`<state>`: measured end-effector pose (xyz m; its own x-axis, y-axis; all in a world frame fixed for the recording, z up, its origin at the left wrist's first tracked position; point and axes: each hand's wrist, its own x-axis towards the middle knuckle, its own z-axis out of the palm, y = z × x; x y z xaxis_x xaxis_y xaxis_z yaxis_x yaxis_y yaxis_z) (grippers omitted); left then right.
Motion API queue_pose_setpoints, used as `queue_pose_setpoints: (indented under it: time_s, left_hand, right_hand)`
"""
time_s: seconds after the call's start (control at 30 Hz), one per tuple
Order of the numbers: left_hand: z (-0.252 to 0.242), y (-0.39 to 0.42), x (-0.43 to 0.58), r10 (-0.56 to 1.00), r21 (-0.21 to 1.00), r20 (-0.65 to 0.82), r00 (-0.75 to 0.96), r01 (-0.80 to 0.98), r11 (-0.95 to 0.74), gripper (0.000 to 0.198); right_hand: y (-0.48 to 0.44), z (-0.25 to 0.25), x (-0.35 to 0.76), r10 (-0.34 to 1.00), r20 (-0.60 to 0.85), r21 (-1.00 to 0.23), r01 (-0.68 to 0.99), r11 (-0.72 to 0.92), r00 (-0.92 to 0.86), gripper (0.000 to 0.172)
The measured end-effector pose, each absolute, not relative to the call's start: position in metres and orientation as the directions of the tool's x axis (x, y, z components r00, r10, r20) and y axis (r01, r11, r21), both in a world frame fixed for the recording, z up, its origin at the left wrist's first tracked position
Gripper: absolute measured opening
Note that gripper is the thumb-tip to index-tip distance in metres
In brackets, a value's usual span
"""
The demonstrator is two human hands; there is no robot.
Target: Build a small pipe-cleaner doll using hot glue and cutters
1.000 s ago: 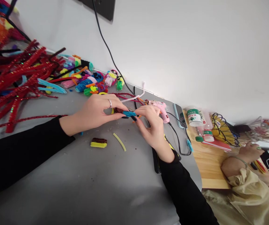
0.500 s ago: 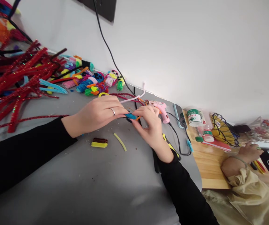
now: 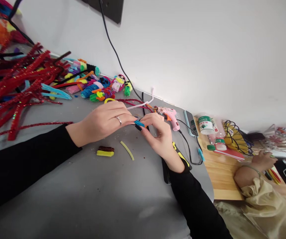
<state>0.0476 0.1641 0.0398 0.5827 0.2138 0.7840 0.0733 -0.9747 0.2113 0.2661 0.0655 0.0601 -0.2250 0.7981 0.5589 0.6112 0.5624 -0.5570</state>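
A small blue pipe-cleaner piece point(image 3: 139, 123) is pinched between both hands above the grey table point(image 3: 103, 196). My left hand point(image 3: 105, 119), with a ring on one finger, grips its left end by the fingertips. The thumb and fingers of my right hand point(image 3: 159, 132) close on its other end; a bit of orange shows beside them. Much of the piece is hidden by the fingers. Below lie a yellow and brown pipe-cleaner bundle point(image 3: 105, 151) and a short pale-green strip point(image 3: 127, 150). A pink glue gun point(image 3: 169, 115) rests just beyond my right hand.
Red tinsel pipe cleaners point(image 3: 20, 89) are heaped at left, with small pipe-cleaner dolls point(image 3: 95, 88) along the wall. A phone point(image 3: 191, 122), a black cord and a yellow-black tool point(image 3: 181, 155) lie at right. Bottles point(image 3: 206, 124) and a co-worker's hand point(image 3: 263, 161) are at the wooden table.
The fingers of my right hand have shifted slightly around the blue piece, which is tilted a little more. The co-worker's hand has moved slightly left in view.
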Motion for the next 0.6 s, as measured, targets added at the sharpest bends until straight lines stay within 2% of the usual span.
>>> queue_pose_setpoints:
  time_s: [0.27,0.47,0.6]
  left_hand:
    - [0.0397,0.1586,0.0511,0.225,0.168,0.803,0.552,0.154,-0.974,0.018]
    - [0.0416,0.1615,0.0498,0.397,0.406,0.743,0.538,0.108,-0.907,0.013]
    - [0.0423,0.1638,0.0496,0.419,0.477,0.724,0.548,0.042,-0.878,0.014]
  right_hand:
    - [0.0675,0.0576,0.2654,0.8,0.571,-0.617,0.545,0.568,-0.187,0.012]
    - [0.0685,0.0532,0.2696,0.761,0.624,-0.52,0.632,0.574,-0.178,0.007]
    - [0.0677,0.0545,0.2706,0.745,0.639,-0.499,0.633,0.592,-0.192,0.009]
